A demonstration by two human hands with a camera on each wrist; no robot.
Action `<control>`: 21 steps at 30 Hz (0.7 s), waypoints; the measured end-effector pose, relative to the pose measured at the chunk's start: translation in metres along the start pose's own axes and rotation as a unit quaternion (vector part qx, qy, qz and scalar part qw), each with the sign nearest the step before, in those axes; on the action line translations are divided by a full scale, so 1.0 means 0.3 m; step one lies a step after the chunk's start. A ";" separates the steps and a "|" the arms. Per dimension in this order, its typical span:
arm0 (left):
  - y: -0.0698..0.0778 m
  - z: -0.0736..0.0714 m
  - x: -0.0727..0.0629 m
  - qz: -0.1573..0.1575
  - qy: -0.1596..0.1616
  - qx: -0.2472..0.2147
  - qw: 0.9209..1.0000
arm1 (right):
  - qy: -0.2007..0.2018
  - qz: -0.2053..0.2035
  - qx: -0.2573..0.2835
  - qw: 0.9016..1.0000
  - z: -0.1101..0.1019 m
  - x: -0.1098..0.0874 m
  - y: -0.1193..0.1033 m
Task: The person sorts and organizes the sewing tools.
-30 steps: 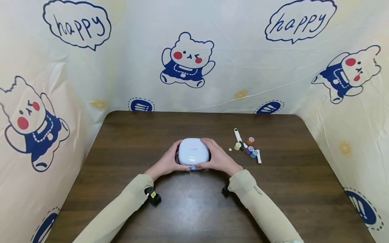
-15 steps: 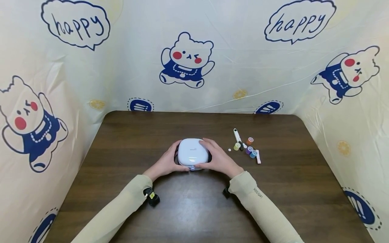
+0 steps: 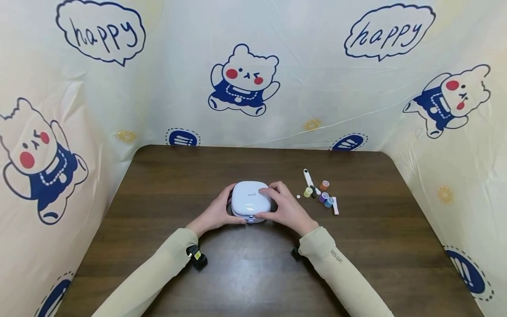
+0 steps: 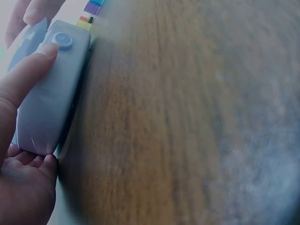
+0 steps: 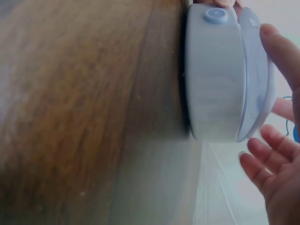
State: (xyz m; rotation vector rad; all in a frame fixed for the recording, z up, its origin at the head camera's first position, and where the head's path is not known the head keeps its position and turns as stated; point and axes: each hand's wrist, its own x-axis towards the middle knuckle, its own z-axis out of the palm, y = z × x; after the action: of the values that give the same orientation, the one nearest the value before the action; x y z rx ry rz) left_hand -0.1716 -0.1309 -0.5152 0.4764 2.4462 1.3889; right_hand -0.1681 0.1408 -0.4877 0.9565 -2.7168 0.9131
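Observation:
A pale bluish-white rounded case stands on the brown table between both hands. Its front carries a round button, and its lid is tilted slightly up from the base along the front. The left hand grips the base, with the thumb on the front beside the button and the fingers round the left side. The right hand holds the lid at its front right, thumb at the lid's edge and index finger over the top. Its other fingers are spread off the side.
Right of the case lie several small spools, among them an orange one, a yellow one and a blue one. Beside them are a white long-handled tool, a white stick and a tiny white disc.
The right hand's fingers have lifted off the case's right side, and its index finger has bent over the lid's top. The left hand keeps its hold. The case stays in place.

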 end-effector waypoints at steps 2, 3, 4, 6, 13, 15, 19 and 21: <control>-0.004 0.001 0.001 0.007 0.001 -0.002 1.000 | 0.009 -0.014 -0.008 1.000 -0.002 -0.003 -0.003; -0.004 0.001 0.001 0.010 0.001 -0.003 1.000 | 0.013 -0.019 -0.010 1.000 -0.003 -0.004 -0.004; -0.004 0.001 0.001 0.010 0.001 -0.005 1.000 | 0.016 -0.023 -0.010 1.000 -0.005 -0.005 -0.005; -0.005 0.001 0.000 0.011 0.001 -0.007 1.000 | 0.021 -0.027 -0.003 0.999 -0.007 -0.008 -0.007; -0.004 0.001 -0.001 0.013 0.002 -0.007 1.000 | 0.036 -0.040 0.041 0.998 -0.007 -0.017 -0.007; -0.004 0.002 -0.001 0.009 0.002 -0.006 1.000 | 0.041 -0.047 0.043 0.997 -0.006 -0.018 -0.005; -0.004 0.002 -0.001 0.007 -0.001 -0.004 1.000 | 0.050 -0.066 0.043 0.996 -0.006 -0.018 -0.002; -0.004 0.002 -0.001 0.013 -0.001 -0.004 1.000 | 0.054 -0.077 0.044 0.995 -0.005 -0.020 -0.002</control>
State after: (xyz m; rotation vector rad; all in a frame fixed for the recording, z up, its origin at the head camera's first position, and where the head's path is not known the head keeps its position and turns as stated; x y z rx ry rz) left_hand -0.1712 -0.1313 -0.5164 0.5087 2.4409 1.4069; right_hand -0.1632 0.1445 -0.4880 1.0803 -2.4933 1.0293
